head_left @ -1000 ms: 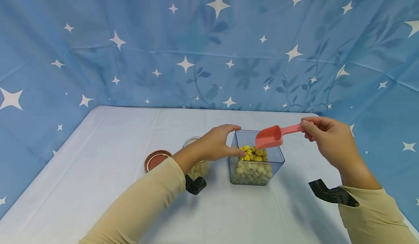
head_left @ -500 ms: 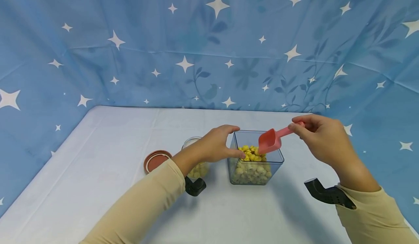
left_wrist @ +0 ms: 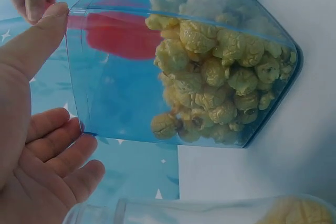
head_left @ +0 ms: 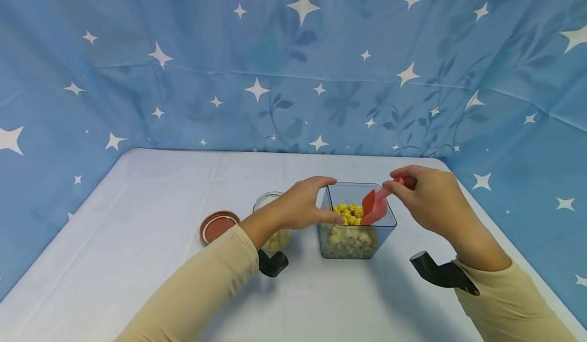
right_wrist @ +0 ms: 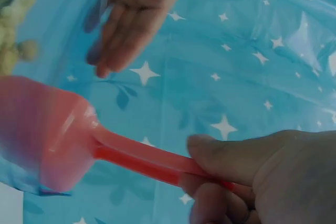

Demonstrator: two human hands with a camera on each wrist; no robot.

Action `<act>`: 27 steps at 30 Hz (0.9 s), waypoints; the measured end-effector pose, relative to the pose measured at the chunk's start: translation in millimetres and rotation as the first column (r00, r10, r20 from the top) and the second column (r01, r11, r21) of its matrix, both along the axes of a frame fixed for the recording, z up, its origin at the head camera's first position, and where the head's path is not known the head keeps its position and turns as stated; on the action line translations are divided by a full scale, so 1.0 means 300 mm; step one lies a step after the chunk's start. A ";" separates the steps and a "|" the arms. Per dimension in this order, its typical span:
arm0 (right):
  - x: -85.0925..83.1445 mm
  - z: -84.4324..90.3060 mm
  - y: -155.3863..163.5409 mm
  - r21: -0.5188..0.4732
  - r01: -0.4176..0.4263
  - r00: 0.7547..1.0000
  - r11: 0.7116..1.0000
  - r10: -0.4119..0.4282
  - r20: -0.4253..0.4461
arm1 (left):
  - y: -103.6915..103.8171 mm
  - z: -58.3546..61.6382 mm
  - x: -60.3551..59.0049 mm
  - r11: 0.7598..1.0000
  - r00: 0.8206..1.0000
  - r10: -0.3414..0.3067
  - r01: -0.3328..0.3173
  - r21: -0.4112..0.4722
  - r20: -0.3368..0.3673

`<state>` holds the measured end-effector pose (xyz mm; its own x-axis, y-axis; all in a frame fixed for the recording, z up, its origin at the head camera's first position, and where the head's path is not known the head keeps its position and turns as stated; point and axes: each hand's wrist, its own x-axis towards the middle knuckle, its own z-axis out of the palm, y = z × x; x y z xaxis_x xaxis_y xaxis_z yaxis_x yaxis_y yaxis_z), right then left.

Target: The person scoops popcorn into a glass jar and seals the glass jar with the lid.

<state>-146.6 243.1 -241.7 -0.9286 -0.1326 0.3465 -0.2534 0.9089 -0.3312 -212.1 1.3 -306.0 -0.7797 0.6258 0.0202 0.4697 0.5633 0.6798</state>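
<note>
A clear square plastic container (head_left: 350,242) stands on the table, partly filled with yellow popcorn (left_wrist: 210,72). My left hand (head_left: 300,202) holds its left side at the top, thumb at the near rim corner and fingers at the far one. Between thumb and fingers, my right hand (head_left: 426,202) pinches the handle of a pink scoop (right_wrist: 63,135). The scoop's bowl tilts down inside the container, its tip at the popcorn, as the left wrist view shows through the wall.
Left of the container stands a round glass jar (head_left: 279,240) with popcorn inside, partly hidden behind my left wrist. A reddish-brown lid (head_left: 220,227) lies farther left on the white-covered table (head_left: 151,204). A blue star-patterned curtain (head_left: 206,51) hangs behind the table.
My right hand has moved left, bringing the scoop down from above the rim into the container and tipping its bowl toward the popcorn. My left hand keeps its hold on the container.
</note>
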 end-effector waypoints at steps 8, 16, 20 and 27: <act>-0.049 -0.031 0.030 -0.061 -0.003 0.998 0.998 0.007 0.068 | 0.002 0.002 0.003 1.000 1.000 0.000 0.000 0.003 -0.003; -0.093 -0.138 0.063 -0.183 0.023 0.979 0.983 0.015 0.205 | 0.001 -0.001 0.002 1.000 1.000 -0.006 0.006 0.002 0.007; -0.103 -0.172 0.074 -0.243 0.033 0.978 0.969 0.019 0.208 | 0.001 0.000 0.001 1.000 1.000 -0.008 0.008 0.002 0.002; -0.112 -0.192 0.104 -0.369 0.066 0.970 0.927 0.028 0.243 | -0.002 0.003 0.000 1.000 1.000 0.000 0.000 -0.003 0.012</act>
<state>-180.1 274.4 -299.4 -0.9907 -0.0195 0.1345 -0.1082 0.7118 -0.6940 -212.2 0.8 -305.1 -0.7801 0.6256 0.0089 0.4610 0.5653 0.6840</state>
